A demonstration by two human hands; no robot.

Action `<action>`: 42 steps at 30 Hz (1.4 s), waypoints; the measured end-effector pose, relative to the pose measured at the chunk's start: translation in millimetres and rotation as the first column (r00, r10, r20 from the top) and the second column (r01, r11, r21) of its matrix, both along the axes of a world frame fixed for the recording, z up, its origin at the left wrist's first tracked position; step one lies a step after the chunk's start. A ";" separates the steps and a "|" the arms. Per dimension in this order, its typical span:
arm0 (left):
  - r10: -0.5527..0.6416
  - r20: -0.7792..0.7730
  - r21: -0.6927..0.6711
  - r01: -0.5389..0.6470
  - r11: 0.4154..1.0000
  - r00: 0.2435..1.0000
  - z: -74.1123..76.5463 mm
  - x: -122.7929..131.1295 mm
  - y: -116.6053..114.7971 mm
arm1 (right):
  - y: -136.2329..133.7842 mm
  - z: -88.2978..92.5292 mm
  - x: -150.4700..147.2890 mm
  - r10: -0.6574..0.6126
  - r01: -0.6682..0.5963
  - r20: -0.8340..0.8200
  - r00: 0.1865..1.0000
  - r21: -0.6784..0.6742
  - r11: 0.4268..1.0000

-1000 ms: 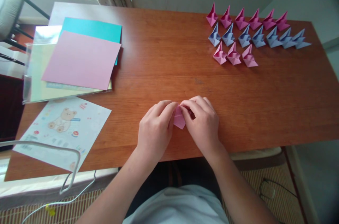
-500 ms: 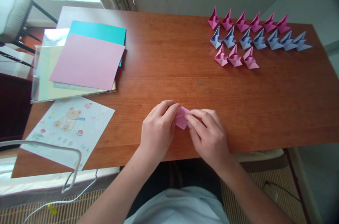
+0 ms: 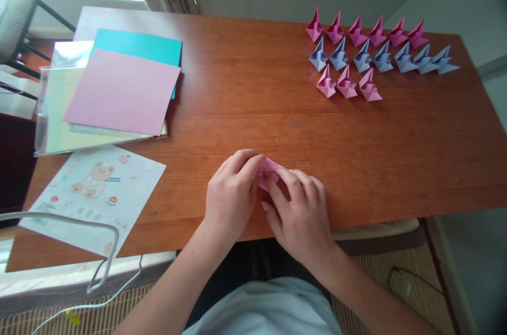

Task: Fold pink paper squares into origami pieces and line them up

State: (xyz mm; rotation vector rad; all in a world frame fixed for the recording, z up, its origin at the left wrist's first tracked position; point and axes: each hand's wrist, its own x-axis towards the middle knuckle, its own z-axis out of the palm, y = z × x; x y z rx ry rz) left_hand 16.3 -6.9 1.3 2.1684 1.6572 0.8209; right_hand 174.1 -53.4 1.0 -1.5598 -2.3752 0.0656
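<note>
A small folded pink paper piece [image 3: 267,170] lies at the front middle of the wooden table [image 3: 245,92]. My left hand [image 3: 232,195] pinches its left side with curled fingers. Pressing on its right and lower part are the fingers of my right hand [image 3: 299,213], which cover most of it. Only the top pink corner shows between the two hands.
Rows of folded paper shapes stand at the back right: dark pink ones [image 3: 358,31], blue ones [image 3: 380,57], three light pink ones [image 3: 346,84]. A stack of coloured sheets [image 3: 119,89] in a clear sleeve lies at the left, and a bear-printed sheet [image 3: 93,192] near the front-left edge.
My right hand has slid down and toward me over the pink piece, covering more of it. My left hand has kept its pinch in about the same place.
</note>
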 end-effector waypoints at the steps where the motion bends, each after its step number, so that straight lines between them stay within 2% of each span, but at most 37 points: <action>1: 0.002 0.001 -0.002 -0.002 1.000 1.000 0.3 0.1 0.5 | 0.2 0.5 -0.2 0.004 -0.004 0.002 1.000 -0.002 1.000; 7: -0.011 -0.036 0.037 0.012 0.999 0.999 0.8 -1.1 -5.3 | 4.4 4.3 -0.5 -0.006 0.006 0.010 1.000 -0.012 1.000; 10: -0.044 -0.151 0.078 0.057 0.995 0.988 4.0 -2.2 -23.1 | 7.7 5.3 0.7 0.002 -0.002 0.005 1.000 -0.015 1.000; 14: -0.034 -0.339 0.041 0.051 0.998 0.940 9.3 -2.6 -48.8 | 10.4 4.2 4.2 0.028 -0.029 -0.011 1.000 -0.023 0.999; 19: -0.067 -0.418 0.030 0.087 0.996 0.906 8.9 -3.0 -55.4 | 11.7 1.4 8.9 0.047 -0.048 -0.031 0.998 -0.024 0.999; 26: -0.082 -0.428 0.051 0.114 0.992 0.900 5.9 -3.8 -53.1 | 13.4 -0.9 11.7 0.065 -0.067 -0.057 0.996 -0.035 0.997; 37: -0.126 -0.311 -0.012 0.129 0.992 0.942 4.9 -6.4 -50.4 | 18.0 3.0 11.4 0.092 -0.103 -0.117 0.989 -0.087 0.991; 42: -0.113 -0.333 0.002 0.121 0.993 0.936 5.1 -5.6 -50.7 | 23.3 0.7 17.8 0.140 -0.150 -0.112 0.984 -0.081 0.985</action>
